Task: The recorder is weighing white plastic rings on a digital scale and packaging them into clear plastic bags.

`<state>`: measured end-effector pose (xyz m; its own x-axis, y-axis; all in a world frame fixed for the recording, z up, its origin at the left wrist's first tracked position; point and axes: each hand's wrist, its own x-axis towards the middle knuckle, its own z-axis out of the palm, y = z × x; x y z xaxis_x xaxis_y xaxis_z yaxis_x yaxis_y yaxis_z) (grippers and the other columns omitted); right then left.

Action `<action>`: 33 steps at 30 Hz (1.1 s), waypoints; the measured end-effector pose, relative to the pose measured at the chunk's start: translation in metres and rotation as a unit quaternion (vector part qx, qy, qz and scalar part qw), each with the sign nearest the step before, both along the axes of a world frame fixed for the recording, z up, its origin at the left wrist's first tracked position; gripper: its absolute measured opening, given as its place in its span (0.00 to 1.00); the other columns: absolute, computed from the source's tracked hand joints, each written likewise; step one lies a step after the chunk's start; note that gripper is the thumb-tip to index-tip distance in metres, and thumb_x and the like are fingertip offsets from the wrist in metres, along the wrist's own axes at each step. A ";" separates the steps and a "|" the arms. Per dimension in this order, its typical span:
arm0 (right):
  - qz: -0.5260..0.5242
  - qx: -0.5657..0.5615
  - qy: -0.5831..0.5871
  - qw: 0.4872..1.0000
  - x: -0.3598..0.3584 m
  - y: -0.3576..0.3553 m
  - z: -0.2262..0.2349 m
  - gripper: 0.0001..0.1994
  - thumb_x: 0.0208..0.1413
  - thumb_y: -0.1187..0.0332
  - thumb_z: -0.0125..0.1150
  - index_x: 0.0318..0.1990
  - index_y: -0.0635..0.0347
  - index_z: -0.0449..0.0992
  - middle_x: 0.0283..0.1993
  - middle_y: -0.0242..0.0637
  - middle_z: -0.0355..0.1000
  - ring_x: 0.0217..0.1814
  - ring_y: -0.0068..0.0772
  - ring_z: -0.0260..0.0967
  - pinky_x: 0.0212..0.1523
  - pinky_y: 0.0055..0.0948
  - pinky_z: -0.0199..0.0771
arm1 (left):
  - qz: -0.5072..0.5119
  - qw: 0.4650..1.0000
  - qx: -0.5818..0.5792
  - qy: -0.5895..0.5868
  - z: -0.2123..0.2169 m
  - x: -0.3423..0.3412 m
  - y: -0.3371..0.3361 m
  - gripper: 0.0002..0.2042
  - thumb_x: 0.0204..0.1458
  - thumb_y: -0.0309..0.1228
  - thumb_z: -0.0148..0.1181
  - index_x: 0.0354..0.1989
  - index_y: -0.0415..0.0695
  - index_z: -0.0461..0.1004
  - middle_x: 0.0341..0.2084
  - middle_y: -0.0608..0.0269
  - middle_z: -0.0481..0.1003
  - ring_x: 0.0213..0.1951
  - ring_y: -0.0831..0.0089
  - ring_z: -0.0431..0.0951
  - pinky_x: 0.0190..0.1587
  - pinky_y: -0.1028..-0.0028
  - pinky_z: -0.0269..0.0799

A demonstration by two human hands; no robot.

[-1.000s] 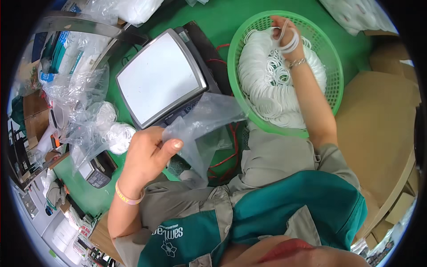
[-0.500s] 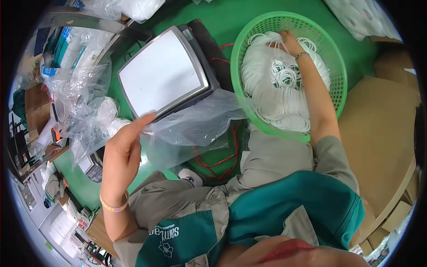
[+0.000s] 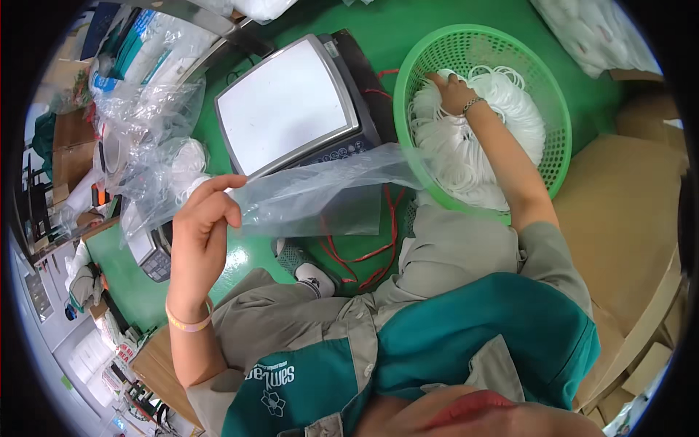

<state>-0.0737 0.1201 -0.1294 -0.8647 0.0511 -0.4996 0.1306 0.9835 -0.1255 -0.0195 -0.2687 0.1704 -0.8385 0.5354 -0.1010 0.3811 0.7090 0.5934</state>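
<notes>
A limp, slippery clear plastic bag (image 3: 320, 197) at frame centre is pinched at its mouth edge by the left hand (image 3: 200, 233), while light, floppy white rings (image 3: 466, 146) are gripped by the right hand (image 3: 453, 91) in the green basket (image 3: 408, 80), upper right.

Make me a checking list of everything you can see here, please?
Surface: green floor with a weighing scale standing on it.
Job's things: clear plastic bag in the left hand; green basket holding white rings.
Clutter: crumpled plastic bags on the left, a calculator.
Hands: left hand pinches the bag's end; right hand is down among the rings.
Cables: red cords on the floor by the shoe.
Surroundings: cardboard sheets on the right, a white bag at top right.
</notes>
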 end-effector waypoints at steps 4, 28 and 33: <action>-0.003 -0.045 0.091 0.995 0.002 0.002 -0.015 0.29 0.43 0.69 0.52 0.58 0.40 0.58 0.48 0.54 0.64 0.49 0.54 0.66 0.46 0.44 0.69 | 0.038 0.998 0.000 -0.039 0.002 0.012 0.000 0.05 0.40 0.15 0.48 0.24 0.36 0.70 0.31 0.55 0.73 0.29 0.68 0.71 0.33 0.75 0.66; -0.271 -0.755 0.277 0.530 0.088 0.042 0.167 0.25 0.42 0.74 0.56 0.51 0.71 0.64 0.46 0.46 0.69 0.47 0.41 0.69 0.49 0.34 0.70 | 0.002 0.996 0.016 0.088 0.019 0.046 -0.017 0.22 0.37 0.16 0.45 0.46 0.37 0.69 0.45 0.59 0.67 0.29 0.73 0.69 0.32 0.78 0.64; -0.155 -0.818 0.175 0.526 0.088 -0.016 0.251 0.23 0.44 0.67 0.56 0.49 0.72 0.66 0.46 0.47 0.70 0.46 0.40 0.70 0.49 0.34 0.71 | 0.030 0.999 0.043 -0.013 0.020 0.044 -0.020 0.15 0.45 0.21 0.50 0.43 0.37 0.71 0.38 0.59 0.71 0.35 0.76 0.70 0.36 0.79 0.65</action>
